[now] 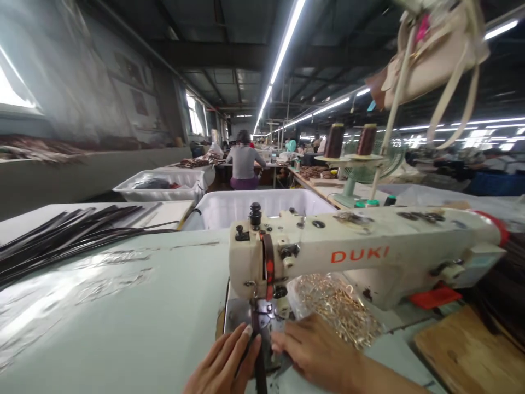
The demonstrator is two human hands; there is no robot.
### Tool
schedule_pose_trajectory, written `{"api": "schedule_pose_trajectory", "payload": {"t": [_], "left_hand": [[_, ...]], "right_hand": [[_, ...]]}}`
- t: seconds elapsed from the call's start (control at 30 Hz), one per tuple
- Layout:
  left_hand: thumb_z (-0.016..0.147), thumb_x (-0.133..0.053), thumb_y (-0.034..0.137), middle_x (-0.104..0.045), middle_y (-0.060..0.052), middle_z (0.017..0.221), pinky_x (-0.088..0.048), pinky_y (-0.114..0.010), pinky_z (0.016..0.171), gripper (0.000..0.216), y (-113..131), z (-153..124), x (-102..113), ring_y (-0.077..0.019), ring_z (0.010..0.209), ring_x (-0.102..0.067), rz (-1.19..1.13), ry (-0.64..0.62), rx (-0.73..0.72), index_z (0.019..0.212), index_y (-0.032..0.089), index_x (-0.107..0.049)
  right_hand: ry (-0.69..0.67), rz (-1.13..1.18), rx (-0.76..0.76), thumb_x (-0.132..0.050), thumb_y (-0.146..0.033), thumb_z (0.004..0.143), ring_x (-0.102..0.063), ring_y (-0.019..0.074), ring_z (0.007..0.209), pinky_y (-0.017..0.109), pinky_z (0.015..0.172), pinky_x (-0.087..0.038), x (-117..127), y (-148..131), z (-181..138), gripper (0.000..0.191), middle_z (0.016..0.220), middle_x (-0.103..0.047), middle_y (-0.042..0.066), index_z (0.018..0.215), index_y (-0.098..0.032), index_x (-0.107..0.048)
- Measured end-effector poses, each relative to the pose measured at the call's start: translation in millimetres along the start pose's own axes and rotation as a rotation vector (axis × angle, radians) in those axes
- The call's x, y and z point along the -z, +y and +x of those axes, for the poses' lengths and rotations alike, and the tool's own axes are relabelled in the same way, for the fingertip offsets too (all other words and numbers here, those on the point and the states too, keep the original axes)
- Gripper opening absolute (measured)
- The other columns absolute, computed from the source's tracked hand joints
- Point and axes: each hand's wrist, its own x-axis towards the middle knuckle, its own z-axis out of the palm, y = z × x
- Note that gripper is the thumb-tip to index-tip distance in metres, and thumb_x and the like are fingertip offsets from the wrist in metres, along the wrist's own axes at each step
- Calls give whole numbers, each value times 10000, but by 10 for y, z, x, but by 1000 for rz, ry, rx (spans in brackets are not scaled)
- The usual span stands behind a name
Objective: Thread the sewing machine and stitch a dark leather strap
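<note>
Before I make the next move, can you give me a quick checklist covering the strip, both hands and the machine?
1. Dark strip lined up beneath the head of the sewing machine: ok.
2. Left hand on the left side of the strip, fingers extended: ok.
3. Right hand on the right side of the strip: ok.
4. Needle clear of the fingertips: cannot tell; the needle is too small to make out.
5. Space beyond the right hand free of loose items: not ok; a bag of gold-coloured metal pieces lies there.
6. Dark thread spools upright on their stand: ok.
</note>
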Motion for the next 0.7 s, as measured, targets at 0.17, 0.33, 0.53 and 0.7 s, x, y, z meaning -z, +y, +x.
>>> {"api": "schedule_pose_trajectory", "payload": {"t": [0.17,0.33,0.53,0.7], "left_hand": [[951,-352,168,-650,-73,1215,-488,-249,928,424,6,43,55,-202,1106,-606,-31,4,44,1357,153,-471],[982,-381,310,-658,-62,1208,-515,-234,891,431,-33,55,85,-201,1106,-610,-27,7,17,1376,155,-458],[939,-475,415,-601,-111,1289,-475,-274,972,598,-22,130,354,-230,1185,-561,-150,-93,51,1442,116,-348],[842,-435,711,-572,-183,1299,-517,-349,937,800,10,264,596,-272,1181,-568,-214,-216,117,1306,63,-499]], "right_hand": [[-28,45,4,-366,-229,999,-627,170,666,312,599,-361,18,-19,4,210,786,-665,-6,950,-190,-565],[-3,26,9,-339,-242,1018,-642,169,688,305,606,-383,32,-19,16,235,794,-677,-4,1025,-187,-568],[-31,19,22,-307,-253,1032,-638,162,673,296,579,-384,65,-2,30,297,773,-677,10,1056,-170,-591],[-87,21,33,-267,-278,1045,-625,159,681,292,557,-377,90,20,38,355,783,-671,27,1068,-160,-601]]}}
